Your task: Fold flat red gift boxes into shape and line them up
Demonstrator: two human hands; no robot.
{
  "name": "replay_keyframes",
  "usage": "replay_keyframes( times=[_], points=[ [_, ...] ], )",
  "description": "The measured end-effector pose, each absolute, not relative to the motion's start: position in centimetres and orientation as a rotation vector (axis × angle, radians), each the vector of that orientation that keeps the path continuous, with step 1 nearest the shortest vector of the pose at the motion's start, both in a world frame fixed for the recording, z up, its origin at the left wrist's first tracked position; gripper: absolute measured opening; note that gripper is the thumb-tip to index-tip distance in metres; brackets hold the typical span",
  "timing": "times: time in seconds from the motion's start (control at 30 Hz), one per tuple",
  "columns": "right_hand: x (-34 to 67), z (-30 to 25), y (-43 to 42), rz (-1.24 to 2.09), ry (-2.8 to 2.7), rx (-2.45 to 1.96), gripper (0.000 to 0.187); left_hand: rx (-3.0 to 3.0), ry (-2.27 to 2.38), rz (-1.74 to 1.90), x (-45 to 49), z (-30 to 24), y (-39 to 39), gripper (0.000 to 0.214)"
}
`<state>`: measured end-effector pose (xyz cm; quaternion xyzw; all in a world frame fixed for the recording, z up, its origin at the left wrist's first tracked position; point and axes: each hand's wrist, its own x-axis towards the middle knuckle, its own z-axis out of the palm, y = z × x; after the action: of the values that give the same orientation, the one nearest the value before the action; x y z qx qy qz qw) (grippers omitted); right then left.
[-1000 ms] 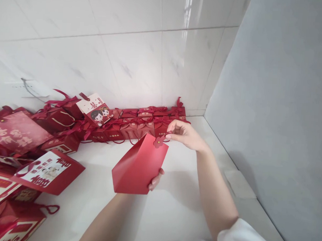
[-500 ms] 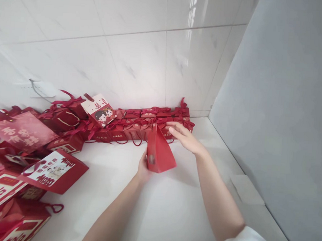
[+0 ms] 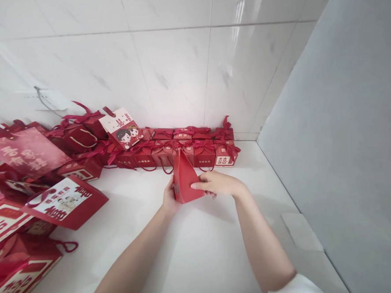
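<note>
A small plain red paper box, tapering to a point at the top, stands on the white surface between both my hands. My left hand grips its left side from behind, fingers mostly hidden. My right hand lies on its right face with fingers pressed flat against the paper. Just behind the box runs a row of small red ribboned gift boxes along the tiled wall.
A heap of larger red gift bags and boxes, some with white printed panels, fills the left side. One box with a cartoon couple leans on the pile. A grey wall closes the right; a white tiled wall stands behind.
The red box was turned from flat in the air to upright and brought down onto the surface near the row. My right hand left its top tab and moved onto its right face.
</note>
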<state>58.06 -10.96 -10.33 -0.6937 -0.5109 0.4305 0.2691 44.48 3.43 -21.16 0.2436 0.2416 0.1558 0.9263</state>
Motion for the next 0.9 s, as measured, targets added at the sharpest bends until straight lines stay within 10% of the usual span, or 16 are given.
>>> replay_keyframes(
  times=[0.9],
  points=[
    [60.7,-10.0,-13.6,0.845,-1.145,-2.055,0.041,0.938,0.395,0.632,44.5,-21.4,2.9,0.053]
  ],
)
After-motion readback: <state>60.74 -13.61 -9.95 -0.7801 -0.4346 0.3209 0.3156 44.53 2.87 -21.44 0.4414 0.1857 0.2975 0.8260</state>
